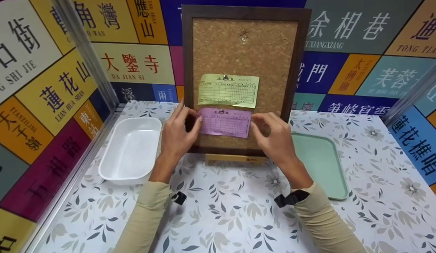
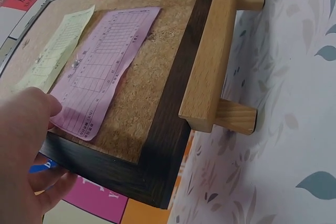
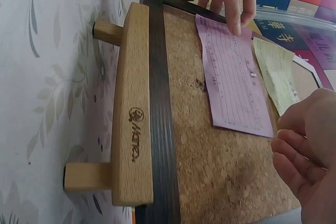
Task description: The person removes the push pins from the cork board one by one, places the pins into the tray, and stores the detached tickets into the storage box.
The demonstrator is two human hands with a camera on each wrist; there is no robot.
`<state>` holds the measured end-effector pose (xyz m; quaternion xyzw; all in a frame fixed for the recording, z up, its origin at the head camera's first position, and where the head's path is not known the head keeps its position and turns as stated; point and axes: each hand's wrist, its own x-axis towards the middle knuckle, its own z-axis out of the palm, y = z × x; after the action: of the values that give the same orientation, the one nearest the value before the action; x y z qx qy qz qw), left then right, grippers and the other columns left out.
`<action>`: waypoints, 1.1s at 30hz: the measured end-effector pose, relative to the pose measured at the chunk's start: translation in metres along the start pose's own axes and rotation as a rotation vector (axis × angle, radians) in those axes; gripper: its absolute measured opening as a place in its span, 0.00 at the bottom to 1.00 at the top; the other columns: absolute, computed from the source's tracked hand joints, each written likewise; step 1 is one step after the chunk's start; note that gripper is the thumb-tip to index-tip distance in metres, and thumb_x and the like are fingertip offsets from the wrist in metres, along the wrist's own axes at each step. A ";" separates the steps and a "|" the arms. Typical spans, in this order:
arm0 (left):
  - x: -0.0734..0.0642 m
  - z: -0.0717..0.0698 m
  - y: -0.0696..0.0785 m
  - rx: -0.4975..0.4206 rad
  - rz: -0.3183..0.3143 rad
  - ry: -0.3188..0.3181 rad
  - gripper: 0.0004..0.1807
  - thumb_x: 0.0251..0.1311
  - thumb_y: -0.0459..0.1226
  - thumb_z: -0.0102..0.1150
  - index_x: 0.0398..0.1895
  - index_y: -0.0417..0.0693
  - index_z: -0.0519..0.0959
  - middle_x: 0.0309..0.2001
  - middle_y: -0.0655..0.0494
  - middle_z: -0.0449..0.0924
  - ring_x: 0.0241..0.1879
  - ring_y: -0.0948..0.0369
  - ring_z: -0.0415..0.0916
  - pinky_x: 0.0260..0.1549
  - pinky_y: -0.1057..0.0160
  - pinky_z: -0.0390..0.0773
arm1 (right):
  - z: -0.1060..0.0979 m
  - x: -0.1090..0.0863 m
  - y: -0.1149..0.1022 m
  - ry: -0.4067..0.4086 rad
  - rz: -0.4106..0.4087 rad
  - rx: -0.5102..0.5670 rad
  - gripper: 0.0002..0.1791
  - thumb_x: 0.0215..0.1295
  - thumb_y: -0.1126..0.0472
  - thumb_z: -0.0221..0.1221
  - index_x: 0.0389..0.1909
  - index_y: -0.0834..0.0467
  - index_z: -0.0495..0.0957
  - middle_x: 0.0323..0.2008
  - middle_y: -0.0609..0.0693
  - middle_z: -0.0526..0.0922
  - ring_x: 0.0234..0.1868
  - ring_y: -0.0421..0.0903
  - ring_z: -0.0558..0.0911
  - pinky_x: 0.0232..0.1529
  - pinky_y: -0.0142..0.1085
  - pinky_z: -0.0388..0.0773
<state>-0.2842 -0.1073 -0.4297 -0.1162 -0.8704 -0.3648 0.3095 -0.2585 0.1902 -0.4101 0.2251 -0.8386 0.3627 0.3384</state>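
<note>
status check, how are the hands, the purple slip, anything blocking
Left hand touching purple slip at left edge. Right hand at its right edge, contact unclear. Purple slip on corkboard, below green slip. Nothing visibly blocking.

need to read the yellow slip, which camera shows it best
The head view: the yellow slip is right way up, nearly face-on. Both wrist views show it sideways, steeply slanted, beyond the purple slip.

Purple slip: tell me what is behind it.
Around the purple slip, the cork board shows and presumably continues behind it. The covered patch cannot be seen, so I cannot tell whether it has marks or holes.
</note>
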 end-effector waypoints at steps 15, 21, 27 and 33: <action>0.000 0.003 -0.002 -0.014 -0.013 -0.008 0.08 0.70 0.43 0.70 0.43 0.51 0.84 0.77 0.39 0.73 0.77 0.43 0.72 0.74 0.43 0.75 | 0.033 0.010 -0.014 -0.055 -0.002 0.034 0.08 0.71 0.65 0.68 0.49 0.58 0.89 0.36 0.50 0.88 0.34 0.41 0.84 0.36 0.31 0.82; -0.002 0.004 -0.001 -0.006 -0.040 -0.025 0.06 0.72 0.41 0.69 0.44 0.51 0.84 0.78 0.38 0.71 0.77 0.42 0.72 0.74 0.43 0.75 | 0.047 0.016 -0.020 -0.046 -0.003 0.038 0.09 0.71 0.64 0.69 0.49 0.58 0.89 0.35 0.50 0.88 0.33 0.41 0.84 0.35 0.31 0.81; -0.001 0.004 -0.002 -0.014 -0.034 -0.030 0.05 0.72 0.40 0.69 0.45 0.51 0.84 0.78 0.41 0.73 0.78 0.43 0.71 0.76 0.45 0.72 | 0.061 0.020 -0.025 -0.022 0.020 0.059 0.09 0.70 0.64 0.71 0.48 0.59 0.89 0.33 0.51 0.87 0.31 0.44 0.84 0.34 0.37 0.83; 0.000 0.003 -0.004 -0.018 -0.016 -0.031 0.10 0.70 0.43 0.73 0.46 0.50 0.84 0.76 0.42 0.75 0.79 0.44 0.70 0.77 0.46 0.72 | 0.070 0.022 -0.027 0.022 0.054 0.030 0.08 0.69 0.62 0.72 0.47 0.56 0.89 0.33 0.47 0.88 0.29 0.42 0.83 0.32 0.35 0.80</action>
<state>-0.2869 -0.1083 -0.4335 -0.1176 -0.8727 -0.3731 0.2921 -0.2845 0.1170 -0.4168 0.2035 -0.8349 0.3869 0.3345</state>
